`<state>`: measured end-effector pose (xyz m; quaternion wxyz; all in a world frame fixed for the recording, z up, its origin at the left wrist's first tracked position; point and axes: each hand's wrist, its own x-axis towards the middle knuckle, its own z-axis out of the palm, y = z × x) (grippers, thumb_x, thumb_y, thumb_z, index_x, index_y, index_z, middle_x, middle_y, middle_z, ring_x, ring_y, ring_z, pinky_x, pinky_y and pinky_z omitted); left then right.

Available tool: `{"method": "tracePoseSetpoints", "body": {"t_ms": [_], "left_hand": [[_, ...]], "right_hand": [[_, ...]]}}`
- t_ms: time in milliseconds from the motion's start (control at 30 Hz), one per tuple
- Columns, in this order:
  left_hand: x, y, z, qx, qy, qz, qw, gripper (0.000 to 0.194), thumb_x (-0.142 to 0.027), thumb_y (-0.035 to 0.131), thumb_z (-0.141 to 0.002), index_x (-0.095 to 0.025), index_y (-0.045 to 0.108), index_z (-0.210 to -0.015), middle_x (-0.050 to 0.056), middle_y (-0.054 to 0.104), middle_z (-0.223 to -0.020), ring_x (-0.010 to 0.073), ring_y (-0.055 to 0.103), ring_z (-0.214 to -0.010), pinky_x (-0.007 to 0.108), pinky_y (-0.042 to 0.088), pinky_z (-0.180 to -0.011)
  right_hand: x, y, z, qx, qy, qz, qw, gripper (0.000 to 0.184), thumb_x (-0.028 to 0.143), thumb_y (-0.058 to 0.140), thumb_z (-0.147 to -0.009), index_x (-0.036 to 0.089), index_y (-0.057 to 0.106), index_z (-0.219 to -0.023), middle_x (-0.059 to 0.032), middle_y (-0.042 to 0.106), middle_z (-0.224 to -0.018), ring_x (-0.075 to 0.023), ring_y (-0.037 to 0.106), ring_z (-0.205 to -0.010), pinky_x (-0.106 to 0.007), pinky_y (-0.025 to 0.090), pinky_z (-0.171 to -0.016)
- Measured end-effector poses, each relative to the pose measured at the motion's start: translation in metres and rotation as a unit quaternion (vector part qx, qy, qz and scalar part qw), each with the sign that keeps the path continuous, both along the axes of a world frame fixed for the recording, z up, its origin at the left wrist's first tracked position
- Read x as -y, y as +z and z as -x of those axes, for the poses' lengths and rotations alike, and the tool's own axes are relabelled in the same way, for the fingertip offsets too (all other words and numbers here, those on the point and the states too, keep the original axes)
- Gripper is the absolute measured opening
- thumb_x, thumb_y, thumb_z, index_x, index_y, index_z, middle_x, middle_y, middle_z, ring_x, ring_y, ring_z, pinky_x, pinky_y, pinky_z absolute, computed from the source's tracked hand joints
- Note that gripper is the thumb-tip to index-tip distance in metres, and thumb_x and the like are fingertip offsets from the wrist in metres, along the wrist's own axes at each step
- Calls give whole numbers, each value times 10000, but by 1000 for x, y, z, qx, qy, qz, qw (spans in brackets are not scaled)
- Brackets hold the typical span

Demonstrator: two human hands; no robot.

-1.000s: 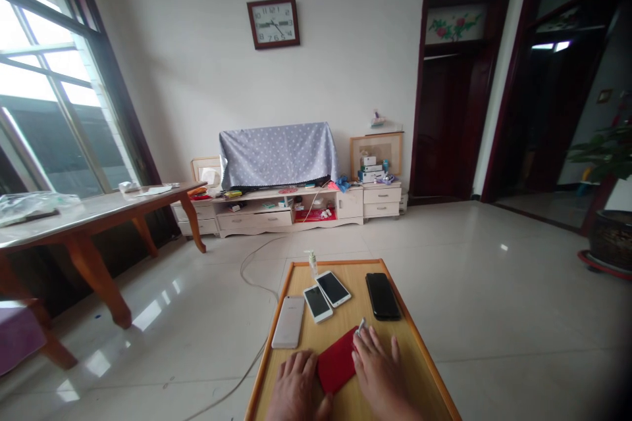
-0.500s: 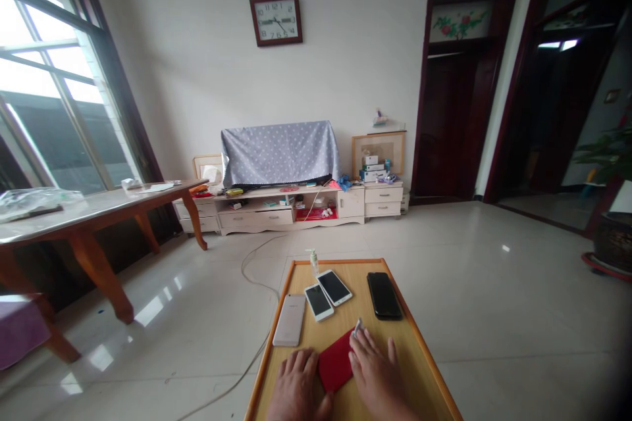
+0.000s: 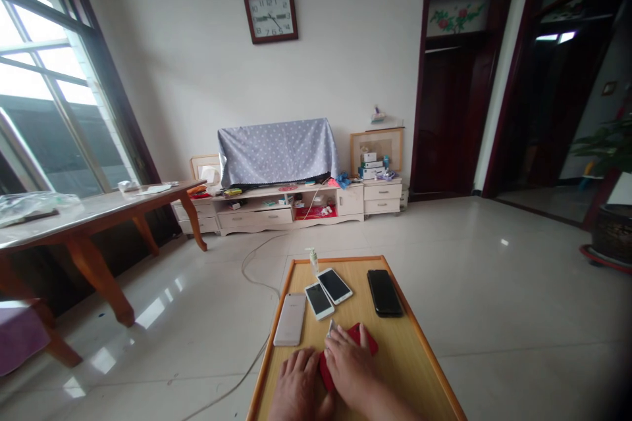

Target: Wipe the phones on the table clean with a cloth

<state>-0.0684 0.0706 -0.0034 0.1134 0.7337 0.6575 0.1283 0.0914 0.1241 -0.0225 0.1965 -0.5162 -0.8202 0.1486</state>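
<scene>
Right hand (image 3: 349,358) pinches a white tissue (image 3: 332,327) over a red phone (image 3: 371,341) midway between the tabletop's (image 3: 405,355) side edges.
Left hand (image 3: 296,378) holds its left end; probably light, stiff and slick, it is best gripped by its edges.

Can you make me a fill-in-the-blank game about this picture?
The flat thing under the right hand is coloured ____.
On the small table, the black phone lies nearest the ____ edge.
The clock hangs ____ the dotted cloth.
The two dark-screened white phones lie screen-side ____.

Missing words: red; right; above; up.
</scene>
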Motion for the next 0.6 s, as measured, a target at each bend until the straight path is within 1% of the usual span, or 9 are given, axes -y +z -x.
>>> {"method": "tracePoseSetpoints", "body": {"t_ms": [100, 200, 267, 367, 433, 500, 600], "left_hand": [[0, -1, 0, -10, 4, 6, 1000, 653, -482, 591, -748, -251, 619, -1358, 70, 599, -1441, 295, 500, -1342, 416, 329, -1158], [1, 1, 0, -17, 7, 14, 1000, 668, -467, 590, -732, -242, 617, -1361, 65, 590, -1457, 299, 479, -1367, 415, 316, -1170], [2, 2, 0, -18, 9, 17, 1000, 675, -467, 584, -733, -245, 609, -1370, 60, 577, -1473, 298, 462, -1386, 413, 303, -1179], [3, 4, -1, -17, 10, 20, 1000, 669, -483, 575, -745, -250, 609, -1371, 62, 569, -1482, 302, 454, -1396, 415, 292, -1185], [4, 4, 0, -16, 8, 14, 1000, 670, -491, 576, -746, -253, 610, -1372, 65, 572, -1478, 306, 456, -1394, 417, 298, -1181], [4, 4, 0, -18, 5, 8, 1000, 671, -482, 582, -742, -251, 610, -1372, 69, 577, -1473, 307, 460, -1391, 418, 307, -1178], [5, 3, -1, -25, 4, 5, 1000, 666, -473, 581, -748, -240, 612, -1371, 79, 586, -1463, 305, 475, -1377, 425, 327, -1170]], "right_hand": [[-14, -5, -11, 34, -62, -3, 998, 451, 341, 278, -1051, 285, 634, -1321, -74, 547, -1504, -266, 422, -1446, -673, 51, -1206], [-19, -12, -27, 62, -107, 0, 992, 503, 390, 277, -1039, 259, 550, -1441, -83, 442, -1579, -308, 320, -1501, -705, 70, -1192], [-16, -17, -39, 72, -126, 0, 989, 536, 415, 274, -1034, 249, 493, -1494, -83, 404, -1599, -314, 274, -1519, -705, 81, -1194], [-4, -23, -51, 78, -147, -3, 986, 560, 436, 269, -1031, 239, 461, -1520, -89, 379, -1607, -322, 264, -1522, -709, 88, -1196], [8, -24, -53, 76, -149, -6, 986, 560, 443, 272, -1032, 246, 458, -1522, -85, 379, -1603, -330, 270, -1518, -723, 86, -1192], [22, -23, -50, 67, -135, -8, 989, 550, 443, 284, -1031, 267, 458, -1522, -71, 356, -1608, -339, 266, -1517, -740, 88, -1186], [41, -19, -38, 47, -70, 21, 996, 521, 450, 366, -1012, 334, 471, -1509, -32, 350, -1600, -365, 290, -1500, -767, 111, -1174]]}}
